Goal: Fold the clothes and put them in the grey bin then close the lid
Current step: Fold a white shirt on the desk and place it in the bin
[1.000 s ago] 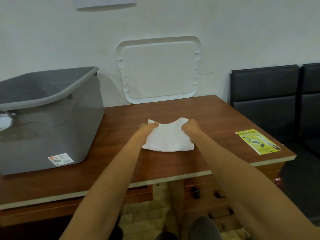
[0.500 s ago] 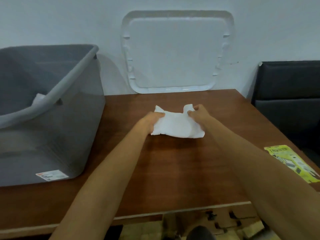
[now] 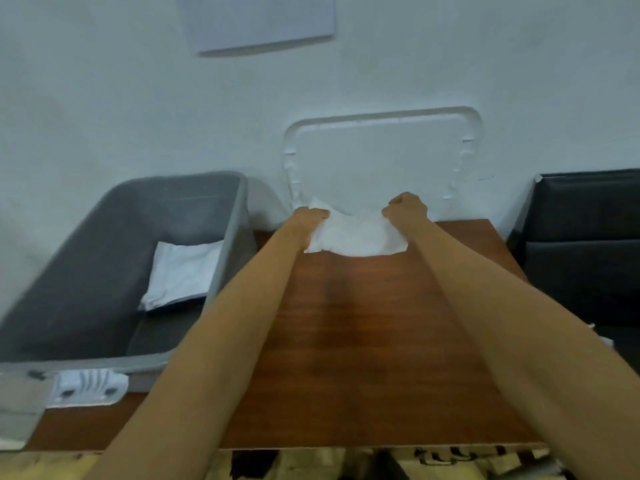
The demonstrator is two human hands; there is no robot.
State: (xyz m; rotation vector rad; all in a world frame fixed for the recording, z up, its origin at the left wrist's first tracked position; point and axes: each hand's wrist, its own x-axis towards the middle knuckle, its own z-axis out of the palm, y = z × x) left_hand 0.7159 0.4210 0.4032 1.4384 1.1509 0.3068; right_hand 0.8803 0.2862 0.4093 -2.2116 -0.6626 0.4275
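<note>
We look down along our two bare forearms, stretched out over a brown wooden table [image 3: 363, 341]. On the left of the table stands the grey bin [image 3: 86, 271], open at the top. One folded white cloth [image 3: 183, 271] already lies flat inside it, against its right-hand wall. The bin's pale lid [image 3: 381, 157] is off and leans upright against the wall at the far edge of the table, to the right of the bin.

Between our hands is a second white garment [image 3: 356, 233], folded down to a small, thick bundle. Our left hand [image 3: 310, 220] grips its left end with fingers curled over the cloth. Our right hand [image 3: 405, 207] is closed on its right end, knuckles up. The garment spans the gap between the two hands, sagging slightly in the middle, in front of the lower part of the lid. We cannot tell whether it rests on the table or is held just above it. It is near the bin but still outside, just right of the rim.

By our judgement the folding looks finished and the task is well along. What remains is to carry this garment left into the bin and then fit the lid on top. We see no other loose clothes.
</note>
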